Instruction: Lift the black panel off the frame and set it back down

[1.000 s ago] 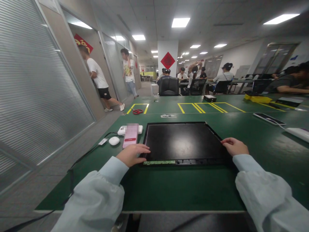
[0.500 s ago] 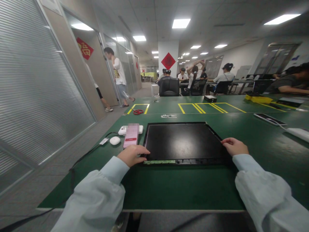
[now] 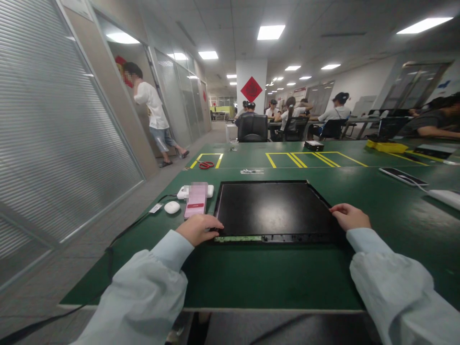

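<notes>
A flat black display panel [image 3: 275, 208] lies on the green table, with a strip of green circuit board [image 3: 241, 238] exposed along its near edge. My left hand [image 3: 200, 229] grips the near left corner, thumb low and fingers over the frame. At the right side, my right hand [image 3: 351, 218] pinches the frame's edge between thumb and fingertips. A phone [image 3: 196, 203] with a pink screen rests just beyond my left hand, beside a white rounded case [image 3: 172, 207].
Red-handled scissors [image 3: 206, 165] and a small clear packet [image 3: 252, 171] lie farther back near yellow tape outlines. To the right are another phone [image 3: 403, 177] on a cable and a white power strip [image 3: 443, 203]. A black strap hangs off the left table edge.
Both hands and the panel stay in place; the view shifts very slightly. In the background, a person in a white shirt has moved left into the doorway.
</notes>
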Demonstrator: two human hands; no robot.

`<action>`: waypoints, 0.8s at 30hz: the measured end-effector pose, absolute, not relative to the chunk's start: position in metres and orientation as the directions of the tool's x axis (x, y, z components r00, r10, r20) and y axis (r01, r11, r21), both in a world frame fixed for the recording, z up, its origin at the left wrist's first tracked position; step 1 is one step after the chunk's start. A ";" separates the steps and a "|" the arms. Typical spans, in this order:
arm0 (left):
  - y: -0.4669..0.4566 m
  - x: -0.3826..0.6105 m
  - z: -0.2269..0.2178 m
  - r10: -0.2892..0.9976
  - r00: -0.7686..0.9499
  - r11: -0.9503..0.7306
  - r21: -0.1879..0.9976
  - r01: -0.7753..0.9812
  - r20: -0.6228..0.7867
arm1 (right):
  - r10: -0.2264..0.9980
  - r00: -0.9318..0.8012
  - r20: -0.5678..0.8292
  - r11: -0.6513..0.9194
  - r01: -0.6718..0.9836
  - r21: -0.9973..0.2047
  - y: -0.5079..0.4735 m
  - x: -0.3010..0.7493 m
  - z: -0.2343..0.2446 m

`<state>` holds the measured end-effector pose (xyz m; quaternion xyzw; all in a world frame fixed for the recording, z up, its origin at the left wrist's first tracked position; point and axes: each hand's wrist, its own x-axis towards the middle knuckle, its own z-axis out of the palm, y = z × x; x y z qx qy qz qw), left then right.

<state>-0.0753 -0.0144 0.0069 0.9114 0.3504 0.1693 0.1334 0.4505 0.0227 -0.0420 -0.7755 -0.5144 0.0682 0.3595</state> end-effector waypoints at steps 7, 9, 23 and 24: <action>-0.013 -0.077 0.006 0.695 0.681 -0.711 0.365 0.601 0.232 | 0.830 0.508 0.230 -0.267 0.725 -0.635 0.020 0.446 -0.040; -0.014 -0.076 0.006 0.709 0.656 -0.700 0.367 0.613 0.257 | 0.845 0.493 0.208 -0.264 0.721 -0.640 0.021 0.447 -0.041; -0.011 -0.063 -0.029 0.909 0.328 -0.401 0.327 0.856 0.258 | 0.842 0.485 0.238 -0.295 0.782 -0.549 0.017 0.436 -0.034; -0.010 -0.063 -0.031 0.911 0.329 -0.399 0.329 0.856 0.247 | 0.851 0.472 0.229 -0.295 0.792 -0.534 0.018 0.437 -0.035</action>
